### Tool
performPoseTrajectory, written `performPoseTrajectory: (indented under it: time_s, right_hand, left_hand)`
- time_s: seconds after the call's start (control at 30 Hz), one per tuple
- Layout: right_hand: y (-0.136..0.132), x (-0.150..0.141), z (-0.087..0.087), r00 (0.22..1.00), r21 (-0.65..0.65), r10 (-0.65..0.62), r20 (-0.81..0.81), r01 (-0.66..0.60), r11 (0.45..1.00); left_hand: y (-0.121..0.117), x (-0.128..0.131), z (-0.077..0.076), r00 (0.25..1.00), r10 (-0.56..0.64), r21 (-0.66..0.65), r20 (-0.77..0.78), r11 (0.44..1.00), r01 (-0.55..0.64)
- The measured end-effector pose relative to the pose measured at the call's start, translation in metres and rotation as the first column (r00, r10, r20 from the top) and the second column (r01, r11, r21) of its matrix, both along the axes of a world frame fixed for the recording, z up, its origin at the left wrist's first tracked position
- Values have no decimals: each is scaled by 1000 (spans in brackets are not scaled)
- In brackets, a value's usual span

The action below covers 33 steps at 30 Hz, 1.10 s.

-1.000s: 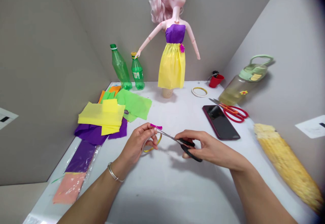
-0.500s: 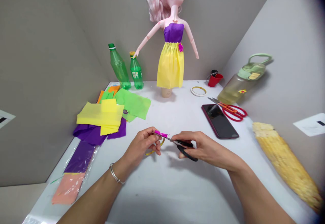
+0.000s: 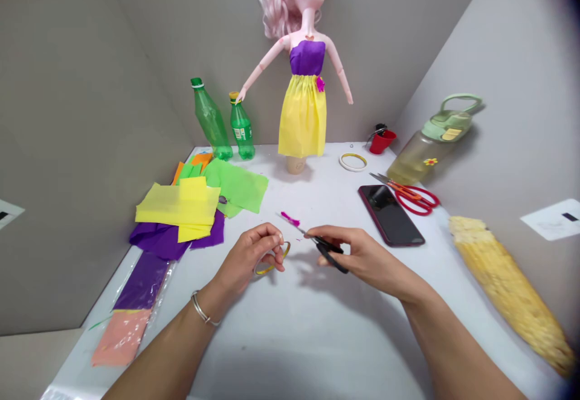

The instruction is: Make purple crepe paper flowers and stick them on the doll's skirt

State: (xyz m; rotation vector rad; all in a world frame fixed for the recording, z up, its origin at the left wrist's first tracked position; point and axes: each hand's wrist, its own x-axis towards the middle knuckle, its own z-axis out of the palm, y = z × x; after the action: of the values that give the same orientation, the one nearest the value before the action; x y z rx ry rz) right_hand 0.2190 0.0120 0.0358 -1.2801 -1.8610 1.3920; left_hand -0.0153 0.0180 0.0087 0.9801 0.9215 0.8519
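Observation:
My left hand (image 3: 263, 249) is closed, its fingers curled around a thin yellow-edged roll of tape (image 3: 286, 255); thumb and forefinger are pinched together. Black-handled scissors (image 3: 333, 256) are gripped in my right hand (image 3: 357, 252), with their blades pointing left and away from me. A small magenta strip (image 3: 290, 219) is alongside the blade tips, apart from my left fingers; whether it lies on the table or touches the blade I cannot tell. Behind stands a doll (image 3: 308, 61) in a purple top and yellow skirt, with a magenta flower at its waist.
Coloured cloth pieces (image 3: 176, 203) and a plastic packet (image 3: 131, 309) lie left. Green bottles (image 3: 211, 122) stand behind them. On the right are a phone (image 3: 392, 216), red-handled scissors (image 3: 417, 197), a water bottle (image 3: 430, 146), a tape roll (image 3: 353, 162) and a long yellow textured object (image 3: 507, 291).
The magenta strip has left my left fingers and is now farther off by the scissor tips. My left hand has drawn slightly away from the blades, still holding the tape.

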Motion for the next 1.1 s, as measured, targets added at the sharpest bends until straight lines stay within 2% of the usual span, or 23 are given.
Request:
performPoseTrajectory:
  time_s: [0.07, 0.2, 0.5, 0.67, 0.8, 1.0, 1.1]
  right_hand:
    - [1, 0, 2, 999, 62, -52, 16, 51, 997]
    - [2, -1, -1, 995, 167, -59, 82, 44, 985]
    - [5, -5, -17, 965, 272, -202, 164, 153, 950]
    - [6, -7, -25, 929, 368, -215, 302, 95, 925]
    - [6, -10, -32, 883, 421, -220, 415, 28, 907]
    - [4, -14, -33, 859, 476, -242, 452, -2, 880]
    - [4, -14, -33, 852, 498, -253, 458, -11, 867]
  left_hand:
    - [1, 0, 0, 1000, 8, 9, 6, 1000, -8]
    - [2, 0, -3, 999, 42, 28, 33, 999, -43]
    - [0, -7, -2, 978, 45, 52, 202, 997, -57]
    - [3, -9, -2, 981, 16, 22, 195, 1000, -21]
    - [8, -11, -4, 974, 94, -10, 206, 996, -94]
    - [13, -16, -5, 955, 67, -26, 289, 998, -62]
    - [14, -19, -3, 986, 3, 17, 169, 1000, -6]
